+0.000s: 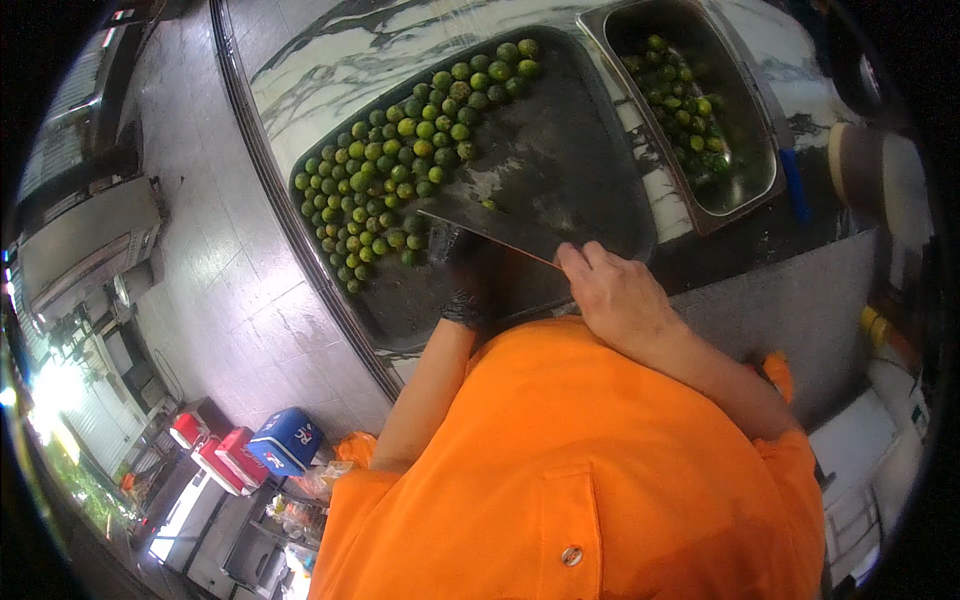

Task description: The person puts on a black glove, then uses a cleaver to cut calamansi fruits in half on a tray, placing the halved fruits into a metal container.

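Note:
My right hand (618,298) is bare and closed around the handle of a knife (490,238). Its thin blade points left across a large dark tray (560,140). Just under the blade is my left hand (465,275) in a black glove; its fingers blend into the dark tray, so whether they hold anything is hidden. Many small green limes (385,165) cover the tray's left and far parts, a few of them brownish. A small green piece of lime (489,204) lies on the tray just beyond the blade.
Right of the tray stands a deep metal pan (735,190) with limes inside, some seemingly cut. Beside it lies a blue handle-like object (796,186). The marble-patterned counter (330,62) ends at a left edge above the tiled floor (215,230). A blue cooler box (286,441) sits farther left.

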Demonstrator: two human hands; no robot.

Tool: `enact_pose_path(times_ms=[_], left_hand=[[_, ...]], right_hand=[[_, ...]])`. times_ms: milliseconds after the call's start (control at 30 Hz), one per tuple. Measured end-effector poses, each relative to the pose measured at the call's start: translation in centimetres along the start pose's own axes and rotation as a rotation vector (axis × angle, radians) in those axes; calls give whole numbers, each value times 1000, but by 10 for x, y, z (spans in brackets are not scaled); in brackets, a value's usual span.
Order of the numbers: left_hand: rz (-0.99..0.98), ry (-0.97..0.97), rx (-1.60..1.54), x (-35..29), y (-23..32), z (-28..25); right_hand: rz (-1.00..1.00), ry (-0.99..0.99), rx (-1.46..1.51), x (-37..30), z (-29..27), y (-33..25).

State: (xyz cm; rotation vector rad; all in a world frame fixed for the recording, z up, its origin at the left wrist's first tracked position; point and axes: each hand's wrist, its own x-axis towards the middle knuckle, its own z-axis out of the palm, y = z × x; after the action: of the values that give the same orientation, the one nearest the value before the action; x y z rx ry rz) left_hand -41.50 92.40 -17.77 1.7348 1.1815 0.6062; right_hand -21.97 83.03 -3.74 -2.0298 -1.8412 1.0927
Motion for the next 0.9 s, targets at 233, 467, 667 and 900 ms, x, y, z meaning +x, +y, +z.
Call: enact_pose_path(times_ms=[233,467,667,900], left_hand=[[-88,374,-17,4,-19,44],[150,176,98,15,27,0],[61,118,146,15,47,-11],[-230,-92,-430,16,76,-8]], right_hand=[[-43,126,14,37,22,-7],[-30,45,26,21,8,8],[-38,121,80,39,11,7],[139,647,247,-53,-7,-12]])
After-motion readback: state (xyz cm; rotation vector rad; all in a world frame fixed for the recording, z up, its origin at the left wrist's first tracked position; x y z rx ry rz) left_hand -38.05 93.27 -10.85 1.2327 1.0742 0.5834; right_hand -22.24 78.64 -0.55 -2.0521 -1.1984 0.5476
